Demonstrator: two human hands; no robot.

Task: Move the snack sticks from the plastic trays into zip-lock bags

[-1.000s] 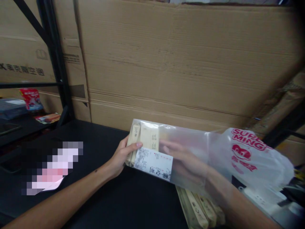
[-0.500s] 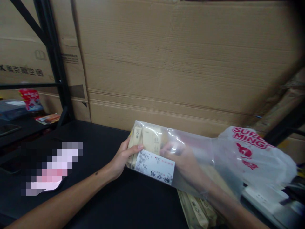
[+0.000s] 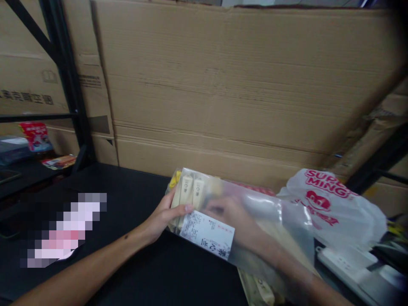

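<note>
The left hand (image 3: 162, 216) grips the left end of a clear bag (image 3: 270, 208), thumb across the front. The bag is held at a tilt over the tabletop (image 3: 134, 191), toward its far edge and right side. Pale packs (image 3: 188, 191) stand side by side in that left end, and a printed label (image 3: 207, 234) sits below them. The right hand (image 3: 232, 214) is inside the bag, fingers curled next to the packs; the cloudy film hides whether they hold one. Lower down, partly under the bag, more packs (image 3: 264, 291) lie near the tabletop's near edge. A white bag (image 3: 338, 208) with red lettering sits to the right, just beyond a power strip (image 3: 341, 259). Cardboard (image 3: 216, 85) rises behind the far edge.
</note>
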